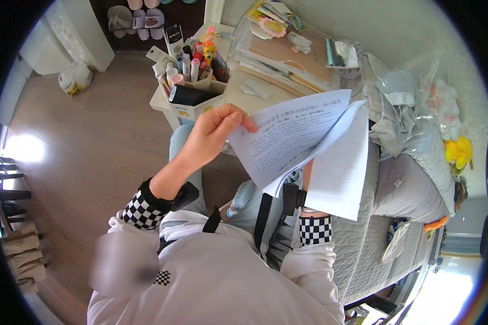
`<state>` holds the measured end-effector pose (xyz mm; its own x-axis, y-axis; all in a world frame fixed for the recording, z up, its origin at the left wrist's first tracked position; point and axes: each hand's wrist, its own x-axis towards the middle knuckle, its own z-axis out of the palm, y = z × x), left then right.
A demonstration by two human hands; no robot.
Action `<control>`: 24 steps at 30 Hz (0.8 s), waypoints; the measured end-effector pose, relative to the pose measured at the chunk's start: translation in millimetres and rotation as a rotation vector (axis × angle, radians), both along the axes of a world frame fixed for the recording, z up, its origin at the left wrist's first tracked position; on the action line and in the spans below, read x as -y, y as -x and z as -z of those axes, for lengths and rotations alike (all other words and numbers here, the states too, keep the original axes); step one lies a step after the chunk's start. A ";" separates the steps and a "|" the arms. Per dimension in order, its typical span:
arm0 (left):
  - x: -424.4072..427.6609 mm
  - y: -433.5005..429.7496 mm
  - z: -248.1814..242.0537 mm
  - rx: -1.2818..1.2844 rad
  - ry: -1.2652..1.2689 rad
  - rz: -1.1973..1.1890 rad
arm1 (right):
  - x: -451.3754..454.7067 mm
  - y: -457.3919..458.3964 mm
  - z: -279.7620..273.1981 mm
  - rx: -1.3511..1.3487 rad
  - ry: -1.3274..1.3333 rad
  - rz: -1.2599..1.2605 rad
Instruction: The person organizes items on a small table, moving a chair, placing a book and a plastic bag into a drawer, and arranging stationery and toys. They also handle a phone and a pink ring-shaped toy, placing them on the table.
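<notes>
Before me, several printed paper sheets (297, 130) are held up in both hands, bent and fanned apart along their lower part. My left hand (223, 126) pinches the upper left corner of the front sheet between thumb and fingers. Most of my right hand (308, 172) is hidden behind the sheets; only a strip near the wrist shows, and it supports the papers from below. One sheet hangs down over the right wrist. Black straps sit around both wrists, above checkered cuffs.
A white organizer (195, 109) full of pens and bottles stands beyond my left hand. Behind the sheets, a white table (238, 87) holds a clear folder stack (284, 61). A bed with a grey quilt (358, 248) and a pillow (406, 191) lies at the right. A plastic bag (75, 79) rests on the floor.
</notes>
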<state>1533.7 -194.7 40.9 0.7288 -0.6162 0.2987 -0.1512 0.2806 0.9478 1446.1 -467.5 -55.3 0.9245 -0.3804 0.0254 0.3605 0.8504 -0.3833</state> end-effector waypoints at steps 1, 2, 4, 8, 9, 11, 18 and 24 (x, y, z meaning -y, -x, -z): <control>0.3 -1.7 1.2 -0.011 0.016 0.003 | -0.2 2.5 -3.4 0.021 -0.025 -0.005; 0.8 -3.5 2.3 -0.025 0.028 0.002 | 1.0 4.2 -8.9 0.036 -0.056 -0.013; 3.4 -9.4 7.5 -0.100 0.104 -0.043 | 3.9 9.6 -20.7 0.082 -0.134 -0.029; 15.5 -31.5 29.7 -0.042 -0.058 -0.119 | 30.3 26.7 -42.9 0.189 -0.315 -0.035; 21.4 -38.4 37.9 -0.010 -0.128 -0.122 | 42.5 32.0 -45.9 0.215 -0.329 -0.013; 37.9 -49.8 56.6 0.085 -0.268 -0.096 | 71.0 41.3 -45.9 0.242 -0.341 0.037; 99.5 -76.1 98.7 -0.202 -0.296 0.087 | 128.2 73.3 -18.9 0.367 -0.011 0.124; 119.2 -75.0 91.3 -0.278 -0.220 0.114 | 118.4 69.4 -15.4 0.294 -0.066 0.184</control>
<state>1608.6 -313.9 -50.4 0.6867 -0.7253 -0.0496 0.1411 0.0661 0.9878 1376.8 -585.9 -40.0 0.7967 -0.5499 0.2506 0.5971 0.7801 -0.1867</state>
